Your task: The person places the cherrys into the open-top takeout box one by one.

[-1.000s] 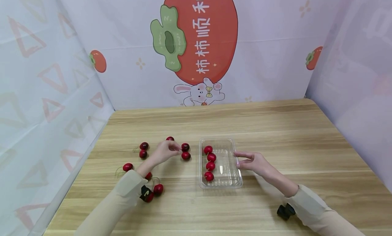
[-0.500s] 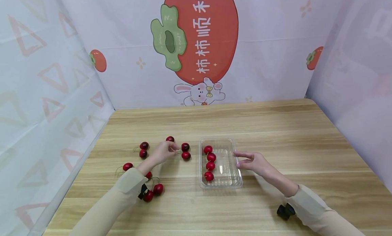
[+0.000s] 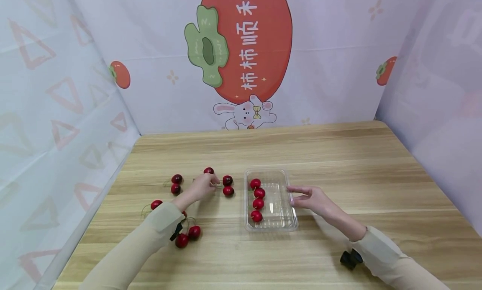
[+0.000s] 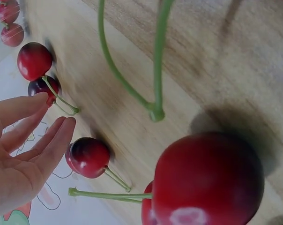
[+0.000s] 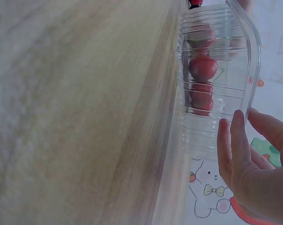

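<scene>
My left hand [image 3: 203, 187] is beside a pair of dark red cherries [image 3: 228, 191] on the wooden table. In the left wrist view, the thumb and fingers of that hand [image 4: 24, 154] are apart, near the joined green stems [image 4: 62, 100] of the pair, with nothing gripped. A clear plastic container [image 3: 280, 227] stands right of the pair, with several red cherries [image 3: 259, 204] in a row along its left side. My right hand [image 3: 312, 200] holds the container's right rim between thumb and fingertips, as the right wrist view also shows.
More cherries lie left of the container: one pair [image 3: 176, 184] at the far left, another [image 3: 188, 236] by the left sleeve, and one cherry [image 3: 208, 171] behind the left hand. The left forearm partly covers others. Printed cloth [image 3: 324, 72] walls the table's back and sides.
My left hand has drawn slightly left, its fingertips moving from beside the cherries toward their stem ends. The right hand and the container stay where they were.
</scene>
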The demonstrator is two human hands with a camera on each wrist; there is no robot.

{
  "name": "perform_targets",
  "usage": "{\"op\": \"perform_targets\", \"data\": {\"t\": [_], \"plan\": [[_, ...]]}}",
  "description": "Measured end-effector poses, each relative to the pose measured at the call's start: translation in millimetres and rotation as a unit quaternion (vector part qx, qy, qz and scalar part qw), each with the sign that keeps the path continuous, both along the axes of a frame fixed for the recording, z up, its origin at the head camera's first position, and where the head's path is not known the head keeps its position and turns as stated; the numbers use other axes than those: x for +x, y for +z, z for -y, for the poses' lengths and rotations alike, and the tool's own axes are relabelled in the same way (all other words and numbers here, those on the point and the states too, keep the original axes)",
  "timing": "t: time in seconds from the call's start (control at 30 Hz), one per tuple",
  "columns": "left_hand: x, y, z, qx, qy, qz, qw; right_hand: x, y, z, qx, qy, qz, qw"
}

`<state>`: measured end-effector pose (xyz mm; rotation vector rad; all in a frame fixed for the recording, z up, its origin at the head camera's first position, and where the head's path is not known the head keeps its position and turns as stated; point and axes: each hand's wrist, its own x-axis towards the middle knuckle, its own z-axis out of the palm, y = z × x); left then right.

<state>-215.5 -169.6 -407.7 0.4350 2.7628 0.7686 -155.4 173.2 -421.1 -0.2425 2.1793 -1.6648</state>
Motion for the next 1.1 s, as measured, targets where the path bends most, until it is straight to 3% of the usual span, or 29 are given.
{"op": "perform_targets", "data": {"t": [0.6,1.1], "plan": [[-7.3,-9.5,-2.8,-0.04,-0.005,-0.029,0.9988,0.1,0.3,0.6,0.004,-0.001,0.0,1.0],[-11.9,-10.1,-3.9,-0.053,-0.01,-0.021,0.9983,-0.2,0.1,0.4,0.001,0.0,0.001,1.0]]}}
